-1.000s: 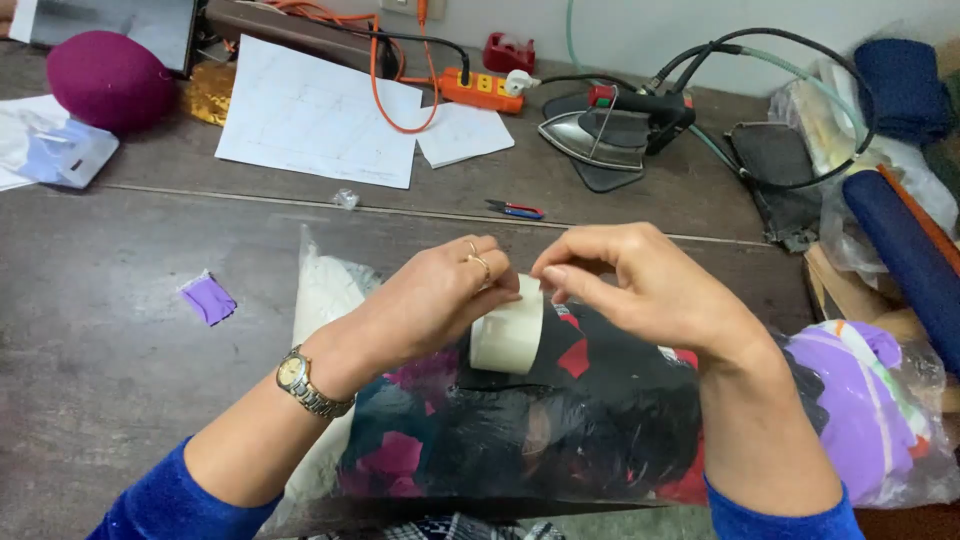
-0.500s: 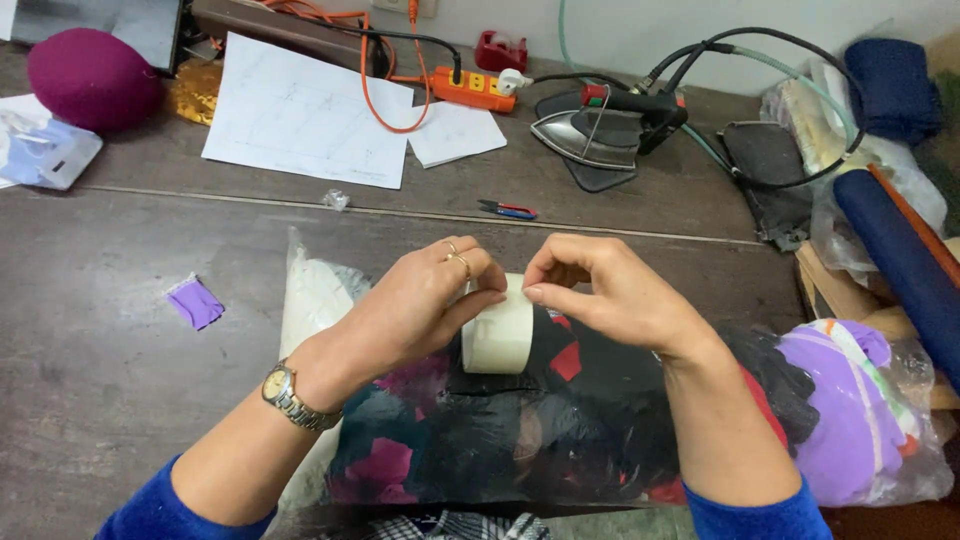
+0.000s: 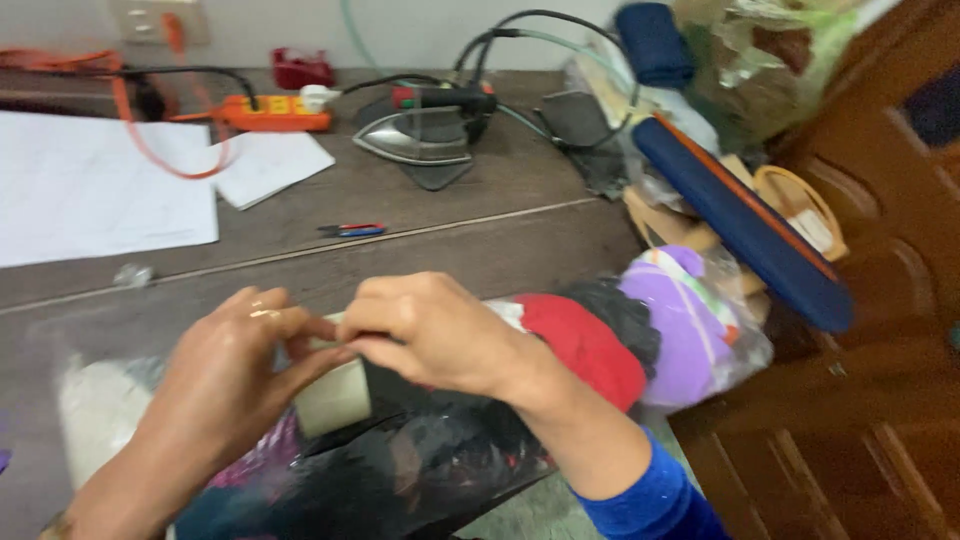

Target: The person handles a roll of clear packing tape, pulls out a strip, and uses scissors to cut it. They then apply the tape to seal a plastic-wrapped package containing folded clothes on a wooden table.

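Both hands meet over a roll of clear tape [image 3: 335,400] at the lower middle of the head view. My left hand [image 3: 225,375] grips the roll from the left, a ring on one finger. From above, my right hand [image 3: 430,335] pinches at the roll's top edge with thumb and fingers. Under the hands lies a clear plastic bag [image 3: 400,470] stuffed with dark, red and purple fabric pieces. The image is motion-blurred.
A wooden table [image 3: 480,240] carries white paper sheets [image 3: 90,190], an orange power strip [image 3: 275,112], a clothes iron [image 3: 420,135] and a small pair of snips [image 3: 350,230]. A second bag with purple cloth [image 3: 690,330], a blue roll [image 3: 740,220] and a wooden cabinet [image 3: 880,350] stand on the right.
The camera has swung right and closer, so the hands sit lower left and the cabinet shows. Both hands stay on the tape roll, fingers still working at its edge.
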